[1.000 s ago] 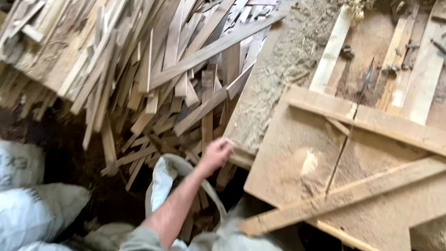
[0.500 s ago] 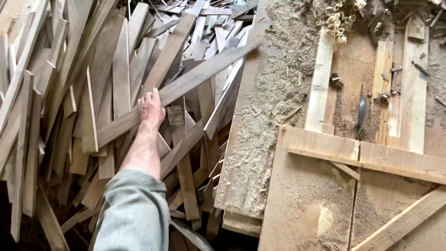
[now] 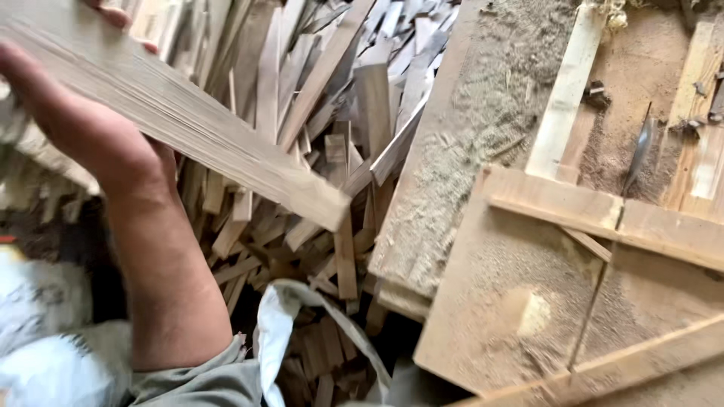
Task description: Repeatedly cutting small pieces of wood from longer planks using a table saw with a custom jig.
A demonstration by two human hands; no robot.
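Lifting a slat (image 3: 188,128) clear of the scrap pile (image 3: 317,151).
Left hand (image 3: 83,136) is wrapped shut around the slat's upper end, thumb under, fingertips over the top edge; right hand is out of view. The slat hangs above the pile, long axis running from upper left down to lower right, free end pointing toward the sawdusty bench (image 3: 528,301). Next move likely calls for swinging it clear without snagging.

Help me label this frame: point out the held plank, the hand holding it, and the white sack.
plank (image 3: 204,139), head view, middle of its broad face.
hand (image 3: 90,136), head view, back of the hand.
white sack (image 3: 280,316), head view, its open rim.
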